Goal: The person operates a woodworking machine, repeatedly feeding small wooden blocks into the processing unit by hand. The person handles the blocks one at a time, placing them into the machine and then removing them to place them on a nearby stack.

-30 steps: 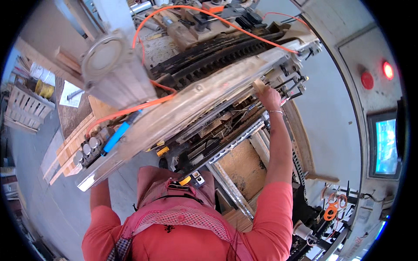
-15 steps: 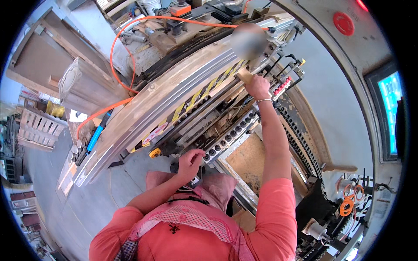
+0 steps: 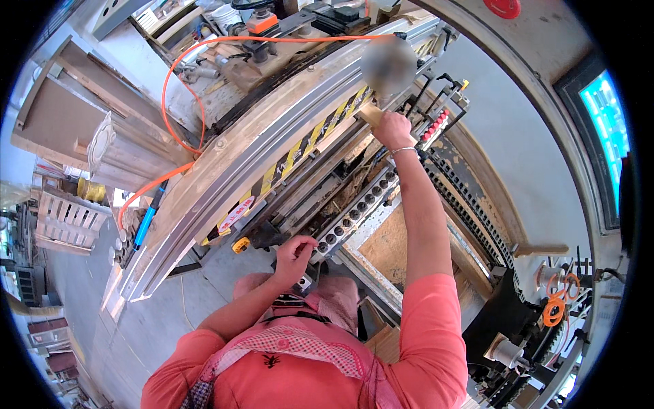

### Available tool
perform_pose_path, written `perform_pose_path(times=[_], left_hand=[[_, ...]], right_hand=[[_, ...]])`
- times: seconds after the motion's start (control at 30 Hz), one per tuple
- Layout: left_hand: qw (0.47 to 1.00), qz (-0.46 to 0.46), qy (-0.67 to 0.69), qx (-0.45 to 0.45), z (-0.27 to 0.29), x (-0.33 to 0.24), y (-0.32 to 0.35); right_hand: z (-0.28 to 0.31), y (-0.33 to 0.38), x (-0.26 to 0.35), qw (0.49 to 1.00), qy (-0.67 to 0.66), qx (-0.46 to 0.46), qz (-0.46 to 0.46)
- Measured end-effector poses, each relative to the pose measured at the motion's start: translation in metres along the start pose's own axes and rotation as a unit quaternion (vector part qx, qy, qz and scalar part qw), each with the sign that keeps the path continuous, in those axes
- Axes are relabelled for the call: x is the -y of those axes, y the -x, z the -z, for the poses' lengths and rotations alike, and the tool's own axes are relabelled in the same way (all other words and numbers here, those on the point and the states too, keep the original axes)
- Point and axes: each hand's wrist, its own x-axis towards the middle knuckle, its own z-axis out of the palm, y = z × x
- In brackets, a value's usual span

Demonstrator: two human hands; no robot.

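With my right arm stretched far out over the machine, my right hand (image 3: 393, 131) is closed on the end of a small pale wooden block (image 3: 371, 114). The block lies beside the yellow-and-black striped rail and the machine's inner edge. Closer to my body, my left hand (image 3: 293, 262) has its fingers curled in. It sits at the near end of a metal bar bearing a row of round black pads (image 3: 347, 223). Whether those fingers hold anything is hidden.
A striped warning rail (image 3: 283, 165) runs along the long machine beam (image 3: 238, 146). An orange hose (image 3: 165, 95) loops over it at left. A lit screen (image 3: 603, 133) and a red button (image 3: 503, 7) are at right. A blurred patch hides the beam's far end.
The whole view has shifted slightly. My right hand still holds the wooden block at about the same place on the machine, and my left hand remains by the pad row.
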Motion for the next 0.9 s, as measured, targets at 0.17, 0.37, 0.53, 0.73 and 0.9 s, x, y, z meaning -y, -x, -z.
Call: perform_pose_path(times=[0.17, 0.37, 0.53, 0.73, 0.9], left_hand=[[1.000, -0.006, -0.009, 0.002, 0.000, 0.001, -0.001], [1.000, 0.001, -0.003, 0.005, 0.000, 0.001, -0.002], [1.000, 0.009, 0.014, 0.004, 0.001, -0.001, -0.003], [1.000, 0.013, 0.019, 0.013, 0.000, 0.001, -0.004], [1.000, -0.001, 0.003, 0.021, -0.004, -0.005, -0.004]], right_hand=[[0.002, 0.005, 0.003, 1.000, -0.011, 0.002, -0.014], [-0.001, 0.013, 0.011, 0.999, -0.018, 0.045, -0.019], [0.006, 0.010, 0.012, 0.998, -0.021, 0.048, -0.026], [0.006, 0.009, 0.014, 0.999, -0.022, 0.023, -0.022], [0.003, 0.005, 0.019, 0.998, -0.023, 0.027, -0.045]])
